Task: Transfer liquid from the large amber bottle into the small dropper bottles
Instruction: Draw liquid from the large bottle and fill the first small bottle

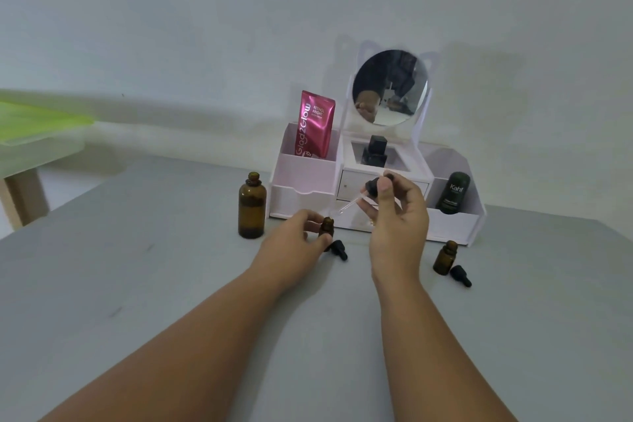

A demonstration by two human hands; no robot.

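The grip of the left hand [301,233] curls round the small dropper bottle [326,229], at three o'clock of the uncapped large amber bottle [252,207], while the right hand [397,216] pinches the dropper [349,205], whose slanted tip, coming from two o'clock, may miss the narrow mouth and drip onto the tabletop [137,284] if squeezed early.

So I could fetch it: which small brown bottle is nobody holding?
Find the white mirrored organizer at the table's back. Before its right corner stands a small amber bottle, open, a black dropper cap lying beside it. Unlike its twin in the left hand, nobody touches it.
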